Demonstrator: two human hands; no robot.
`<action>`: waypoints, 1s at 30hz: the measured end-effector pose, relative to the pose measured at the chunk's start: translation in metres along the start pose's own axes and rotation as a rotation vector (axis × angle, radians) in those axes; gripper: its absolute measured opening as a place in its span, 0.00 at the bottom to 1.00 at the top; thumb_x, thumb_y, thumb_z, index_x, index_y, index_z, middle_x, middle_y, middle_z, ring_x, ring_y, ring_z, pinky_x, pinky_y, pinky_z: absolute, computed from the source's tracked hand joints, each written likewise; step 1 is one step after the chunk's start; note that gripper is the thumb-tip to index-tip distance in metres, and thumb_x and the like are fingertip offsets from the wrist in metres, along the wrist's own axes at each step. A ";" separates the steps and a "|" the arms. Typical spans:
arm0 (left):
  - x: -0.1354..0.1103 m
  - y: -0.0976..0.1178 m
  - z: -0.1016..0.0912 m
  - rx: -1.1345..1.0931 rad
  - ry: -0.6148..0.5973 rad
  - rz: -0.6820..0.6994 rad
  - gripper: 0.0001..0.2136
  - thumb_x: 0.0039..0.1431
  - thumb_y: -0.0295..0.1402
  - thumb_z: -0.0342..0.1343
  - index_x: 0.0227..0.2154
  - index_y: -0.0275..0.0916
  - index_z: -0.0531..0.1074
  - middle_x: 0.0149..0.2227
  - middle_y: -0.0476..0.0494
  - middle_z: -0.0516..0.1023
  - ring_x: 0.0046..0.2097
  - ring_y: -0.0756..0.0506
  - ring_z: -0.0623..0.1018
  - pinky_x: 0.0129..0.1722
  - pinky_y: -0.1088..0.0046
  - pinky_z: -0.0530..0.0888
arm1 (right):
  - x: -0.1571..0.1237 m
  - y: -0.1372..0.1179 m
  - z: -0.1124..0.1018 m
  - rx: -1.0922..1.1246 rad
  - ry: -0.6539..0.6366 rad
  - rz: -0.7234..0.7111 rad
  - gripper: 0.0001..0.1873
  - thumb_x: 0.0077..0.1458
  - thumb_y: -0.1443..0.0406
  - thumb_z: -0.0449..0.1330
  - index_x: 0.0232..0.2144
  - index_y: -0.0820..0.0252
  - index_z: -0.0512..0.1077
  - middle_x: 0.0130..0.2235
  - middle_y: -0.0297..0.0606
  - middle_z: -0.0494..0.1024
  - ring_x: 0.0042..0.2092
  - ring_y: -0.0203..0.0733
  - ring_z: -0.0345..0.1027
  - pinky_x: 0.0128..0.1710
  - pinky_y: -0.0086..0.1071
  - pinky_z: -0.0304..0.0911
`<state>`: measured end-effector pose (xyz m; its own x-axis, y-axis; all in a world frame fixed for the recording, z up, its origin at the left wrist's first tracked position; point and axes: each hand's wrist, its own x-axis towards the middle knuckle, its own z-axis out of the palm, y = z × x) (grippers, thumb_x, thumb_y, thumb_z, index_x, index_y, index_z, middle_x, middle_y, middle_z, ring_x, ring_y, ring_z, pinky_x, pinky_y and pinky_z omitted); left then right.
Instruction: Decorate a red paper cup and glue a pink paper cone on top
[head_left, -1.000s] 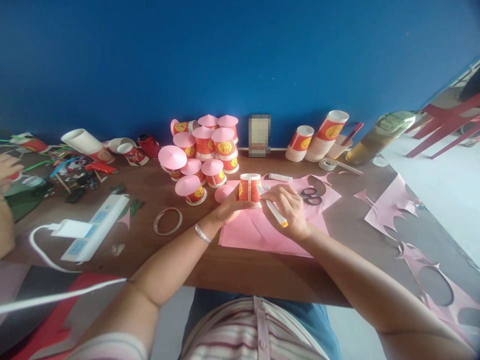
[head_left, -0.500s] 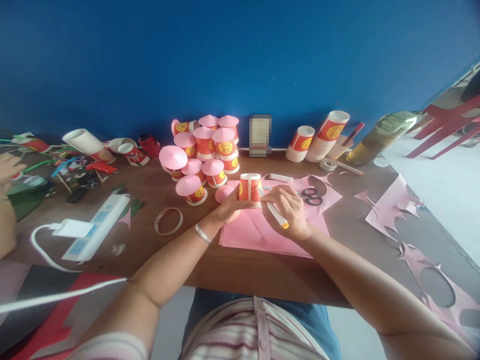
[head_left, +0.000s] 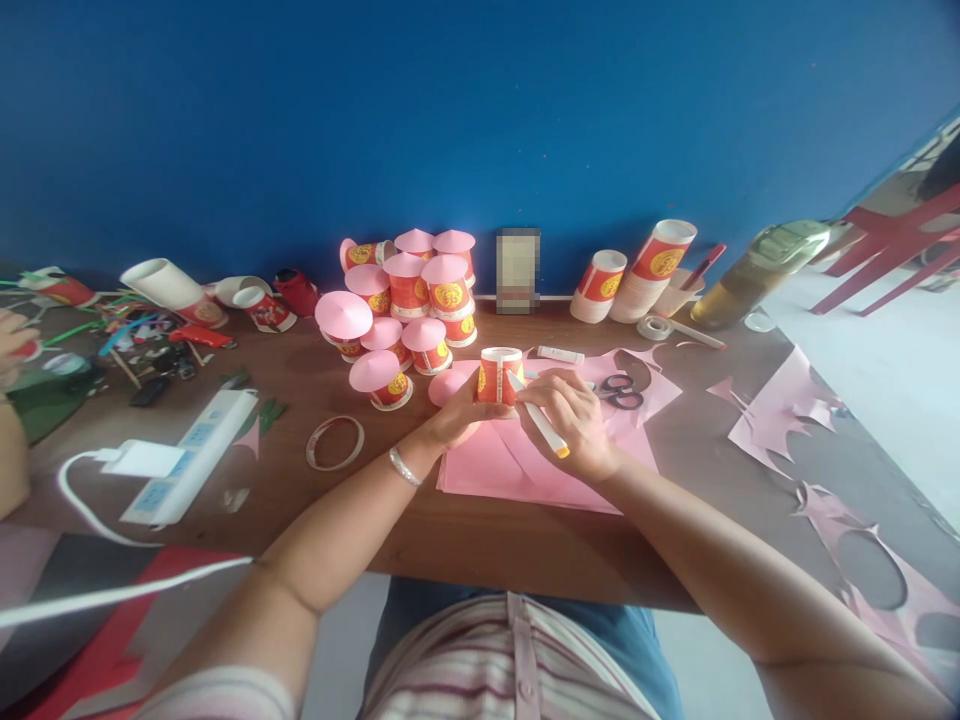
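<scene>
While my left hand [head_left: 454, 418] is closed round a red cup [head_left: 491, 385], thumb across its near lower side, my right hand [head_left: 570, 415] pinches a slim white tool [head_left: 546, 428] with an orange end. Pen or knife: cannot tell. Cup is upright between my two sets of fingers, white end up, pale seam towards me, above some pink paper [head_left: 540, 480]. Tool tip lies across the cup's right front; contact cannot be judged.

Just right of my right fingers: black-handled scissors [head_left: 622, 392], blades partly hidden. Beyond those fingers, near: a white tube [head_left: 561, 355] on its side. Further off, to their right: a tape roll [head_left: 655, 328], two leaning cup stacks [head_left: 664, 265] and a bottle [head_left: 750, 280].

Just beyond my left fingers: a pink cone [head_left: 448, 387], part covered by the hand. Past it, further left: a cluster of capped cups [head_left: 409, 290], each under a pink cone, one lying sideways at the back. Left of my left fingers, on the table: a pale ring [head_left: 361, 440]; well apart beyond it, a power strip [head_left: 195, 455] with a white plug seated.
</scene>
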<state>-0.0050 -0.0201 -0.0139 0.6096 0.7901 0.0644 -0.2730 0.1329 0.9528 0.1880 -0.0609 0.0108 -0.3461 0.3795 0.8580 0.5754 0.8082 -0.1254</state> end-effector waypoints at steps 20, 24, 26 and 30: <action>-0.001 0.002 -0.001 -0.002 0.042 0.026 0.15 0.55 0.34 0.68 0.45 0.41 0.76 0.41 0.47 0.77 0.45 0.43 0.75 0.52 0.59 0.70 | 0.006 -0.006 -0.001 -0.004 0.013 -0.007 0.10 0.60 0.75 0.57 0.39 0.55 0.67 0.30 0.30 0.75 0.29 0.38 0.68 0.43 0.40 0.70; -0.001 0.001 -0.003 0.008 0.023 0.031 0.16 0.54 0.34 0.69 0.44 0.40 0.75 0.40 0.47 0.76 0.44 0.44 0.74 0.52 0.59 0.71 | 0.006 -0.007 -0.001 0.004 0.021 -0.004 0.11 0.59 0.75 0.57 0.39 0.54 0.67 0.30 0.30 0.75 0.28 0.38 0.68 0.43 0.41 0.71; -0.001 0.000 -0.003 0.016 0.020 0.029 0.16 0.54 0.35 0.69 0.45 0.40 0.75 0.40 0.47 0.76 0.44 0.43 0.74 0.52 0.59 0.71 | 0.005 -0.007 -0.001 0.014 0.020 -0.003 0.11 0.59 0.75 0.57 0.40 0.54 0.68 0.30 0.31 0.76 0.29 0.38 0.70 0.43 0.41 0.71; -0.002 0.002 -0.001 0.032 0.019 0.007 0.19 0.54 0.34 0.68 0.48 0.42 0.74 0.41 0.46 0.77 0.49 0.41 0.76 0.55 0.57 0.70 | 0.003 -0.006 -0.001 0.012 0.001 0.001 0.12 0.60 0.74 0.58 0.44 0.55 0.69 0.33 0.34 0.79 0.32 0.40 0.73 0.43 0.41 0.70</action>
<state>-0.0072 -0.0206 -0.0125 0.5934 0.8022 0.0661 -0.2533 0.1081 0.9613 0.1845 -0.0646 0.0148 -0.3447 0.3803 0.8582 0.5669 0.8130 -0.1326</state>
